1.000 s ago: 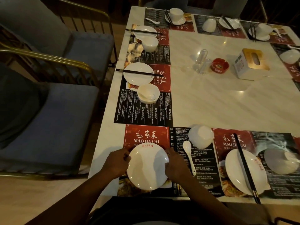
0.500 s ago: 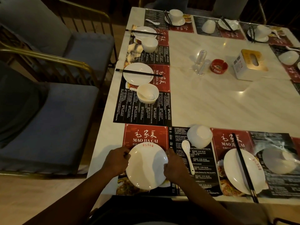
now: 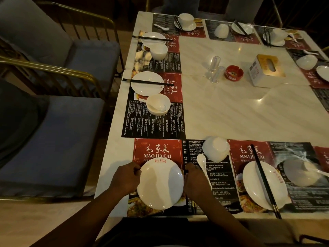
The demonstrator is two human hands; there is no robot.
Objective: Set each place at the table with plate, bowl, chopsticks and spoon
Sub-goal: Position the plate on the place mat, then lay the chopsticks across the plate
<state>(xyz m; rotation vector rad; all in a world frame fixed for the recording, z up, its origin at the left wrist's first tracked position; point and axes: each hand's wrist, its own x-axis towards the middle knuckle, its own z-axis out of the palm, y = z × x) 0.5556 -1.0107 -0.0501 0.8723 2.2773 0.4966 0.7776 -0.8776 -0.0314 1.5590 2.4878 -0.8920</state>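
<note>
At the near edge of the tabletop [image 3: 231, 113], I have the white plate [image 3: 160, 184] between both hands, over the red-and-black placemat [image 3: 158, 150] printed MAO JIA CAI. My left hand [image 3: 124, 179] holds the plate's left rim, its grip narrow, fingers curled in against the edge. My right hand [image 3: 195, 182] holds the right rim the same way, knuckles up. I cannot tell whether the plate sits flat on the placemat or is raised a little. Just beside my right hand a white spoon [image 3: 203, 162] lies on the same placemat, scoop end away from me, and an upturned bowl [image 3: 216, 150] stands by that far end. To the right, the next place has a second plate [image 3: 256, 189] with black chopsticks [image 3: 263, 179] laid across it. Farther in, near the middle, sit a red ashtray [image 3: 233, 73] and a tissue box [image 3: 265, 70].
</note>
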